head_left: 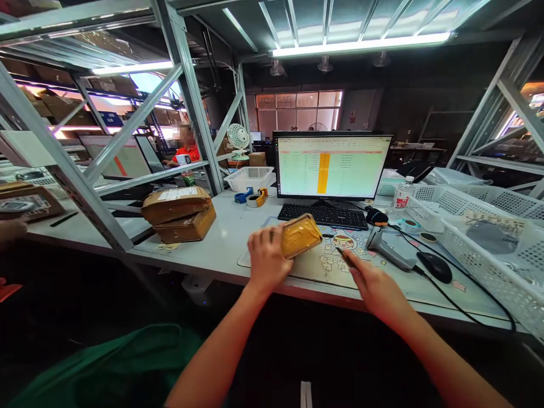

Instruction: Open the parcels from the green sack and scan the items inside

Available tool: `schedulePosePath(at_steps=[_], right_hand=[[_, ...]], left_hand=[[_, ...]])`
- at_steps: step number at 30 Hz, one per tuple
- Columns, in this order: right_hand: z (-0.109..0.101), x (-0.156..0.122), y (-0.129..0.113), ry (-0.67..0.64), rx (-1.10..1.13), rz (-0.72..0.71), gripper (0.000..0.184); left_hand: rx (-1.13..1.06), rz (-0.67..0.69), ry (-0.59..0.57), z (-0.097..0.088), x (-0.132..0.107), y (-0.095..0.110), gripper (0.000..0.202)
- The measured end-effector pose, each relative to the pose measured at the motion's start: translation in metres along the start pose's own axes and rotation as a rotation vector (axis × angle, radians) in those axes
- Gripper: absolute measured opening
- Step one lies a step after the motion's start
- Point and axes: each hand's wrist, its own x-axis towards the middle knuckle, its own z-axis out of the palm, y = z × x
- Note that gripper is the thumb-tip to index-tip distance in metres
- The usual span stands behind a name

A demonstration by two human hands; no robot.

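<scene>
My left hand [268, 255] is wrapped round one end of a small box covered in shiny yellow-brown tape [301, 234], tilted above the front of the desk mat [310, 268]. A dark, slim tool [345, 257] sticks out of my closed right hand [374, 283], its tip pointing towards the box but apart from it. Whether it is a knife or a pen cannot be made out. To the right of that hand a grey barcode scanner [390, 249] lies on the mat. A black keyboard [323, 216] stands behind the box.
A monitor [334, 167] shows a spreadsheet. Two stacked cartons [182, 214] and tape dispensers [251, 197] are on the left. At right are a mouse [434, 267], a bottle [402, 195], cables and white baskets [488, 255]. Metal posts frame the desk; another person [187, 148] sits beyond.
</scene>
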Motion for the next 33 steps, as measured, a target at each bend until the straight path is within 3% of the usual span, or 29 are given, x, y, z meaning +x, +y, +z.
schedulePosePath(at_steps=[3, 7, 10, 15, 21, 25, 33], right_hand=[[-0.013, 0.012, 0.043, 0.113, 0.272, 0.073, 0.063], [-0.017, 0.047, 0.077, -0.030, 0.722, 0.247, 0.076], [-0.013, 0.074, 0.077, -0.189, 0.948, 0.347, 0.080], [-0.016, 0.088, 0.058, -0.398, 1.099, 0.328, 0.073], [-0.029, 0.070, 0.053, -0.394, 1.139, 0.345, 0.073], [-0.038, 0.059, 0.048, -0.409, 1.120, 0.314, 0.074], [-0.044, 0.062, 0.037, -0.365, 1.045, 0.366, 0.072]], left_hand=[[-0.342, -0.246, -0.021, 0.000, 0.001, -0.042, 0.095], [-0.865, -0.338, -0.453, 0.029, -0.011, -0.081, 0.113], [-0.956, -0.331, -0.654, 0.054, -0.017, -0.084, 0.105], [-1.042, -0.435, -0.669, 0.077, -0.017, -0.078, 0.097], [-1.109, -0.492, -0.615, 0.092, -0.026, -0.082, 0.091], [-1.101, -0.505, -0.621, 0.090, -0.026, -0.080, 0.097], [-1.148, -0.454, -0.590, 0.089, -0.026, -0.080, 0.083]])
